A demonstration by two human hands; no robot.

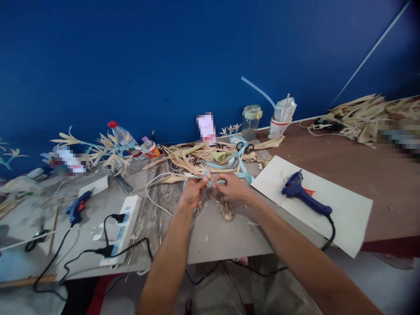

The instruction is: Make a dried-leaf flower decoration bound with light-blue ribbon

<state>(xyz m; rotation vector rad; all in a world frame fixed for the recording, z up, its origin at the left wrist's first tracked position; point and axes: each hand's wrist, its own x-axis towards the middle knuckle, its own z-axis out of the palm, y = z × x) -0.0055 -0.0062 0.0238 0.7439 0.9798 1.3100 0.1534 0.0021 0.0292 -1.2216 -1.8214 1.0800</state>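
My left hand (193,191) and my right hand (232,186) are close together over the grey table (213,236), both pinched on a light blue ribbon (241,168) wound around a small bundle of dried straw (225,205). The ribbon trails away toward the back, past black scissors (244,146). Dried leaf strips (197,159) lie just behind my hands.
A blue glue gun (303,194) rests on a white sheet (341,210) at the right, its cable hanging off the edge. Another blue glue gun (77,208) and a white power strip (121,227) lie left. Bottles, a jar (251,120) and a cup (278,124) stand by the blue wall.
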